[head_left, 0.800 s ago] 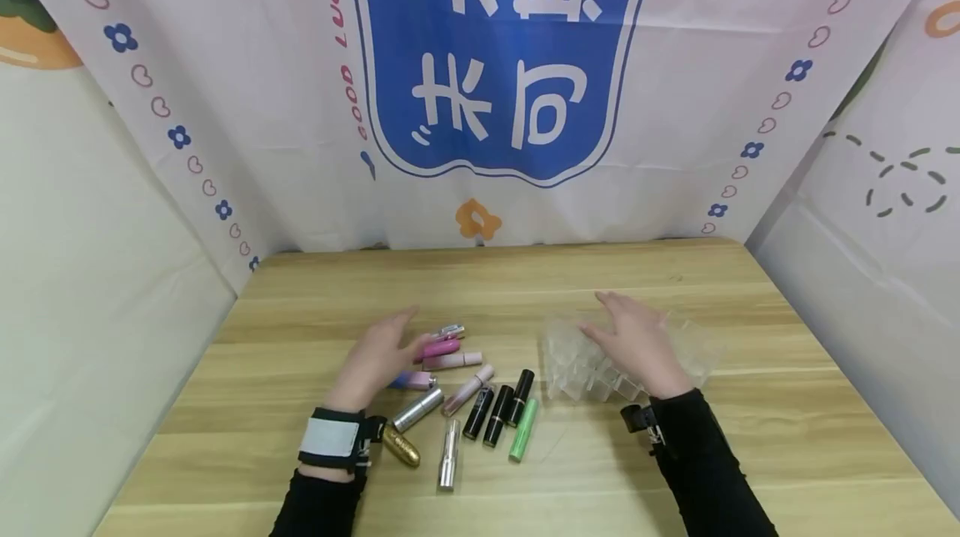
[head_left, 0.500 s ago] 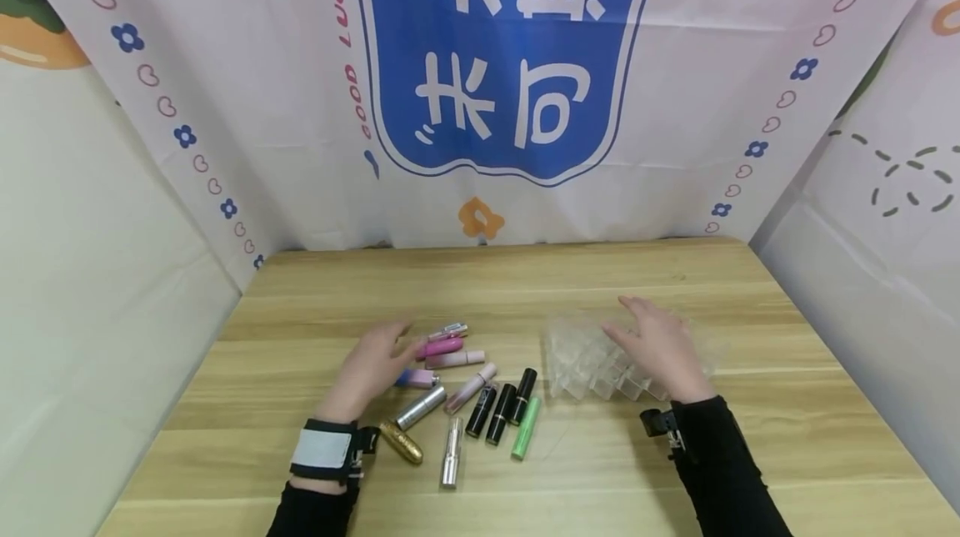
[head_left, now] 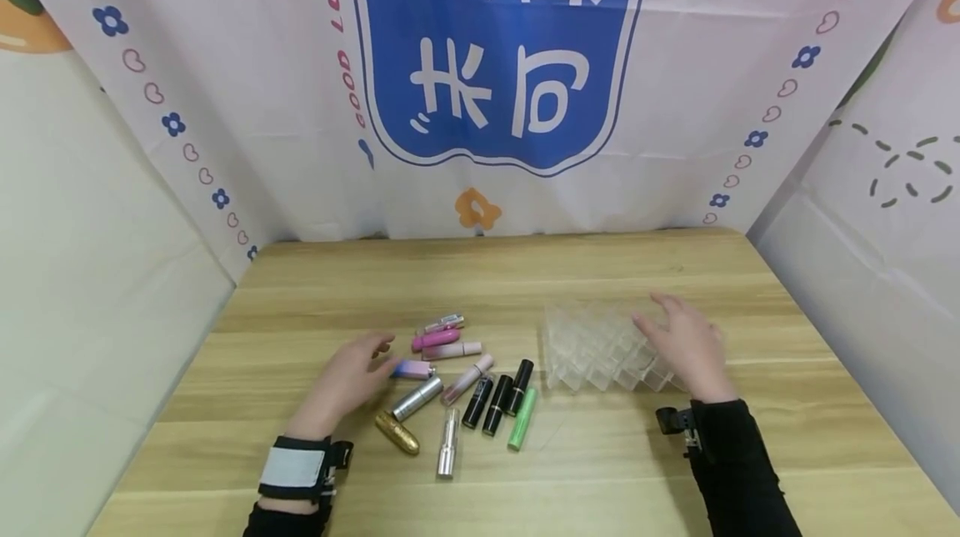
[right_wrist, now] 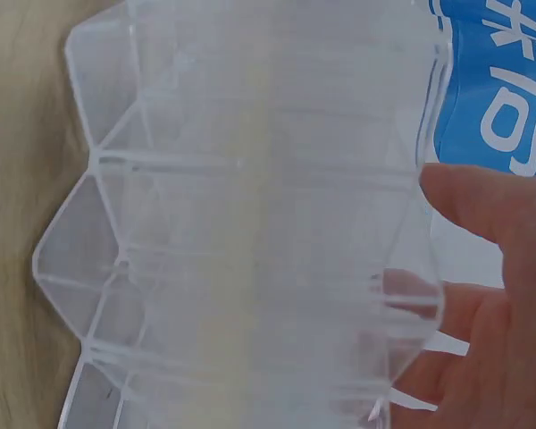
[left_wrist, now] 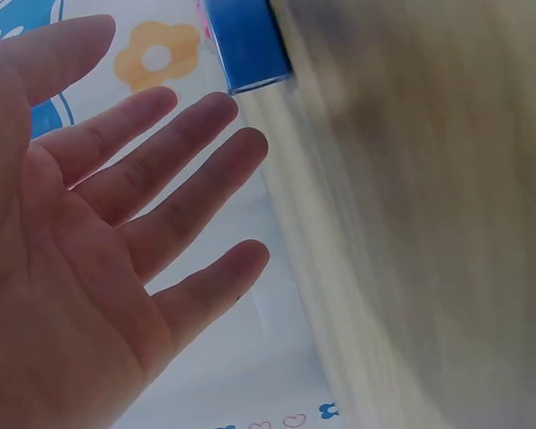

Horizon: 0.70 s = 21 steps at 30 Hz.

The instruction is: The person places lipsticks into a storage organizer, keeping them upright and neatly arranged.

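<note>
My left hand (head_left: 345, 383) is just left of a blue-and-lilac tube (head_left: 414, 368). In the left wrist view its fingers are spread, near the tube's blue end (left_wrist: 247, 45), and nothing is in the palm. Over the right part of a clear plastic organizer (head_left: 592, 345) hovers my right hand (head_left: 686, 349), fingers loosely extended. The right wrist view shows the organizer's zigzag-edged cells (right_wrist: 80, 250), with thumb and fingers by its far edge; contact is hard to tell. Nearest the left wrist lie a gold bullet-shaped tube (head_left: 397, 434) and a silver tube (head_left: 417, 398).
Between the hands lie more lipstick-like tubes: a pink one (head_left: 437, 339), a pale pink one (head_left: 453, 350), black ones (head_left: 498, 405), a green one (head_left: 522, 419) and a shiny silver one (head_left: 447, 444). A printed cloth (head_left: 510, 203) hangs behind the wooden table (head_left: 480, 270).
My left hand has drawn back left, away from the tubes, uncovering the pink ones. My right hand has slid right along the organizer. The tubes and organizer stay put while the head view shifts slightly.
</note>
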{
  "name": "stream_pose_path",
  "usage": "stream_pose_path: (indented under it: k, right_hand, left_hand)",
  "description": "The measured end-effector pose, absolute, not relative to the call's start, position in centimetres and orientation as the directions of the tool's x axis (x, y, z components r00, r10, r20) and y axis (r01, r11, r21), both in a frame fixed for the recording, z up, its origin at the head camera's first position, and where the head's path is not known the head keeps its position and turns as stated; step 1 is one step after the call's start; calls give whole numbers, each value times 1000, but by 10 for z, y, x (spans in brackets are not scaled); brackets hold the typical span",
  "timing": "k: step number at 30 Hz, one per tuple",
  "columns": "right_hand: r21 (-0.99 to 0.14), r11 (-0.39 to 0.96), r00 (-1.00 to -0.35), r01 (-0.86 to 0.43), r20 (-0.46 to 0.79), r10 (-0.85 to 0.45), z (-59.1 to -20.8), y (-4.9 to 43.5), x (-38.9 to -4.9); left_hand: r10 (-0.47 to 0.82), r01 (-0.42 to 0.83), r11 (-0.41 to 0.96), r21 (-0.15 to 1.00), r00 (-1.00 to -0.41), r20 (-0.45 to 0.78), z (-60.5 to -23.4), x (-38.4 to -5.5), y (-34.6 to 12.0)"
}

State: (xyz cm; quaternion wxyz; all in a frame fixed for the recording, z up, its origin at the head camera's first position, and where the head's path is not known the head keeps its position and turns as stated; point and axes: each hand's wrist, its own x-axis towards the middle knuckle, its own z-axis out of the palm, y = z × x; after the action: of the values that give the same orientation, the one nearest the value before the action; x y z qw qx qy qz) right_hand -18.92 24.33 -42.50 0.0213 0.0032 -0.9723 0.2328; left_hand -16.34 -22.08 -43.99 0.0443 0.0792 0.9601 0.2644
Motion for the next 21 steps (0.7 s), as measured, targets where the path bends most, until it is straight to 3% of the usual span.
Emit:
stream_pose_path:
  k: [8,21]
  right_hand:
    - [-460,887,-997,38,37,62,-427,261,-188]
    - [-585,805,-995,101,-67,76,-436,292,-184]
  left_hand:
    - [202,147,828,542,-978,-44,-439,-152,-222]
    - [201,135,851,507,-977,-77,-442,-140,-221]
